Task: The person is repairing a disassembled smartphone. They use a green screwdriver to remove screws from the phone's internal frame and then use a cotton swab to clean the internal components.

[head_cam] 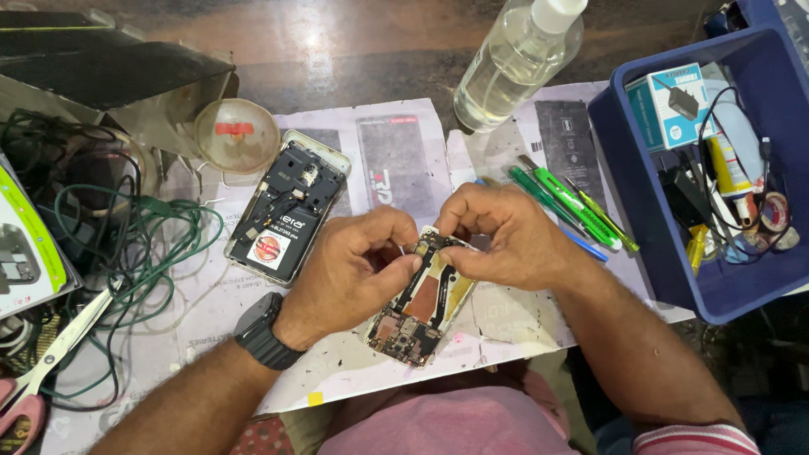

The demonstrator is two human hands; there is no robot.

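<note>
An opened phone frame (419, 312) with bare circuit boards is held over the paper-covered table, tilted, its lower end toward me. My left hand (354, 265), with a black wristwatch, grips its left side. My right hand (506, 236) pinches the top edge with thumb and fingers. To the left lies a second opened phone (286, 206) with its black battery and inner parts showing.
A clear liquid bottle (510, 63) stands at the back. Green and blue prying tools (577, 206) lie right of my hands. A blue bin (716, 168) of small items sits at right. Green wires (126, 253), scissors (50, 354) and a round plastic lid (237, 135) are at left.
</note>
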